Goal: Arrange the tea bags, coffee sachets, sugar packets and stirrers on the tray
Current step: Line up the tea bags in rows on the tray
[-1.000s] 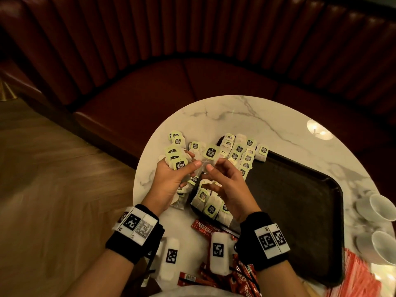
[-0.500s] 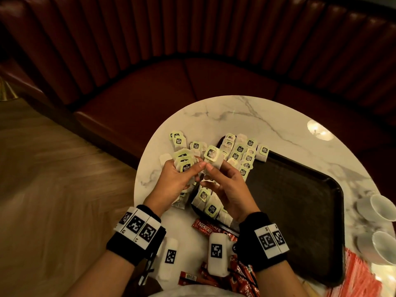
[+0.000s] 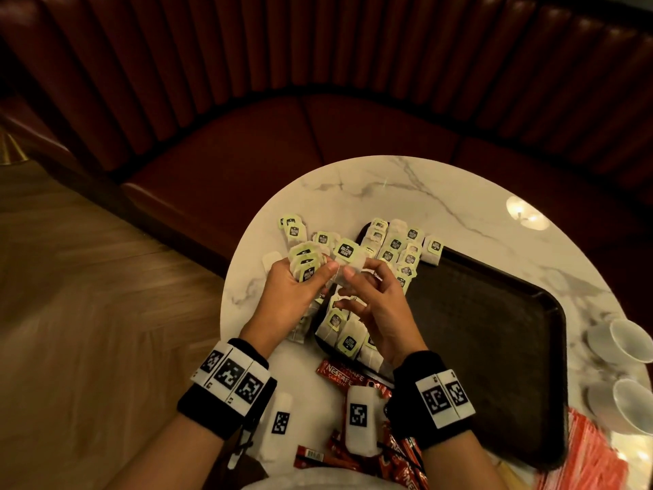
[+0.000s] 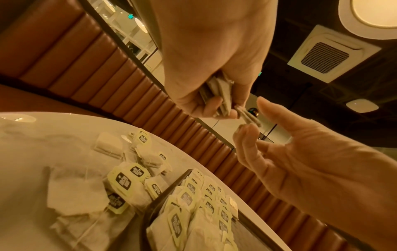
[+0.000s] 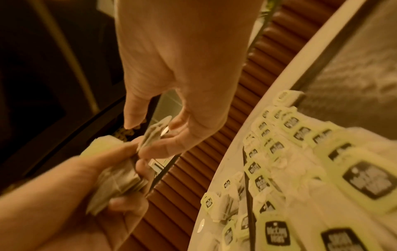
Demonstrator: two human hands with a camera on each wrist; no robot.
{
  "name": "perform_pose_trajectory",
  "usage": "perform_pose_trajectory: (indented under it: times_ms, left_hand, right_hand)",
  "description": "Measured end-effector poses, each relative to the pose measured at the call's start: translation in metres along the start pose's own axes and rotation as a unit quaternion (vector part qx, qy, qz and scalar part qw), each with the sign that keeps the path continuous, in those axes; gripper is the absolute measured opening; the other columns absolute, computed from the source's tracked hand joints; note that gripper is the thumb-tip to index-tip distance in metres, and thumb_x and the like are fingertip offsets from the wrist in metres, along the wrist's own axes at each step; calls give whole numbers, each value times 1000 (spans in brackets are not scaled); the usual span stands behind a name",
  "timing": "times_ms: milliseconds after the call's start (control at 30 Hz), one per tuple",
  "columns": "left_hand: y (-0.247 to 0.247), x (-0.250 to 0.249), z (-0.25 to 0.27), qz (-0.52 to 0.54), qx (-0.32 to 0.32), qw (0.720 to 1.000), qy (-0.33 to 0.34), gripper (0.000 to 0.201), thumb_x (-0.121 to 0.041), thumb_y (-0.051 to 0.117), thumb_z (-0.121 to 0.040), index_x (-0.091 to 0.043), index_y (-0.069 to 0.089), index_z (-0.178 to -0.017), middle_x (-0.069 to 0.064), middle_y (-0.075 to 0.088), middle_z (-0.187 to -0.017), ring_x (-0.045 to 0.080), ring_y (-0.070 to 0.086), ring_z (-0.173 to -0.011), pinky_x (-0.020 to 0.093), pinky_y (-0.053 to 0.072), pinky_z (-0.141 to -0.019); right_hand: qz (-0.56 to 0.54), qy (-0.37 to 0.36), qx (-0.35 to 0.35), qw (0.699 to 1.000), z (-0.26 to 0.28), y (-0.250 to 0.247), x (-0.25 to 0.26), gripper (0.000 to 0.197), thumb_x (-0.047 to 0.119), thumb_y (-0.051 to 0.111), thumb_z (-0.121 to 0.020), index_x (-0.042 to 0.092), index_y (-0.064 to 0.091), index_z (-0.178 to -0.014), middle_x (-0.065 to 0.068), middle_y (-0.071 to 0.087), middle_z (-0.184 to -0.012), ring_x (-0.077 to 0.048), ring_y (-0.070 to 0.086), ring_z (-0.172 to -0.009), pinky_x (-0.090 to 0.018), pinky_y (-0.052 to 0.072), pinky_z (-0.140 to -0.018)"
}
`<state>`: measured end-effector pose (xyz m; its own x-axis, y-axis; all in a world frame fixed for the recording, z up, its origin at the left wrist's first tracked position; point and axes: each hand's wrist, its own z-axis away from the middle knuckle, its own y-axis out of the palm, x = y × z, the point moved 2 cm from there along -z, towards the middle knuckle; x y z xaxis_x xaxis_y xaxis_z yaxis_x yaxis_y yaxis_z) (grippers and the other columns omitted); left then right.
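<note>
My left hand [image 3: 311, 277] grips a stack of green-labelled tea bags [image 3: 305, 265], which the left wrist view shows edge-on [image 4: 217, 96]. One more tea bag [image 3: 348, 252] leans against that stack under my left thumb. My right hand [image 3: 349, 281] meets it there: its fingertips [image 5: 178, 134] touch the bag and its thumb [image 5: 131, 118] stands a little apart. A dark tray [image 3: 494, 348] lies to the right, with rows of tea bags [image 3: 395, 247] on its left end. Loose tea bags [image 3: 293, 229] lie on the table beside it. Red coffee sachets [image 3: 335, 376] lie near my wrists.
The round marble table [image 3: 406, 192] ends close on the left, over a wooden floor. Two white cups [image 3: 630, 343] stand at the right edge. A red-orange stack of packets [image 3: 586, 454] lies at the lower right. A red padded bench [image 3: 282, 143] curves behind.
My right hand brought a tea bag left and up against the stack in my left hand. Its thumb has come off the bag. Both hands have risen slightly.
</note>
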<state>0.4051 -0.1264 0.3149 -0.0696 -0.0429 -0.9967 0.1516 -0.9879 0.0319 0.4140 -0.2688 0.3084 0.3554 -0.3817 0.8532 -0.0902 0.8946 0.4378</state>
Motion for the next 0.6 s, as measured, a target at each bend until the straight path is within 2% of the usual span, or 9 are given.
perform_pose_trajectory:
  times_ms: [100,200,300,367,467,533,600]
  left_hand:
    - [3,1,1,-16,19,1000,-1,7,-11,62,-93,-11,68,-96,-16,64,-54,-5,55,-48,7,39,-47]
    - [3,4,1,-33,32,999,-5,8,-14,64,-92,-20,70,-93,-13,67,-62,-2,59,-57,11,44,-53]
    - [0,6,-1,-46,25,999,8,9,-14,66,-91,-21,72,-92,-7,72,-72,4,66,-70,18,51,-62]
    - [-2,7,-2,-62,20,998,24,7,-16,66,-91,-19,73,-93,-5,73,-77,5,67,-73,20,52,-66]
    - [-4,7,-2,-77,29,996,36,9,-17,67,-91,-17,73,-97,-3,75,-88,11,70,-88,25,56,-79]
    - [-4,6,-1,-89,42,994,47,9,-15,67,-90,-16,73,-97,-7,74,-88,7,69,-88,21,54,-80]
    - [-2,4,-1,-98,49,992,58,9,-15,68,-90,-15,73,-97,-7,73,-86,7,69,-86,20,53,-78]
  right_hand:
    - [35,-21,-25,999,-1,-1,-2,30,12,71,-87,8,59,-114,-7,73,-99,-14,68,-77,-27,55,-62]
    - [49,-25,-39,998,-2,-5,-5,25,8,68,-90,6,64,-115,-4,75,-99,-14,69,-82,-26,55,-60]
    - [72,-32,-48,996,-2,-9,-5,11,-1,59,-92,6,67,-98,0,73,-86,-14,68,-79,-27,56,-61]
    - [63,-36,-54,996,-2,-10,-2,17,-4,54,-94,8,65,-90,-2,72,-84,-16,67,-79,-30,57,-65]
    - [22,-32,-45,998,-1,-11,4,14,5,51,-97,13,63,-99,3,73,-84,-11,67,-74,-36,57,-73]
    - [18,-38,-38,998,-1,-10,7,13,13,55,-98,15,65,-106,4,74,-90,-13,69,-81,-39,57,-77]
    - [30,-54,-46,997,-1,-11,8,10,13,61,-95,16,67,-102,2,71,-94,-16,68,-90,-38,59,-76]
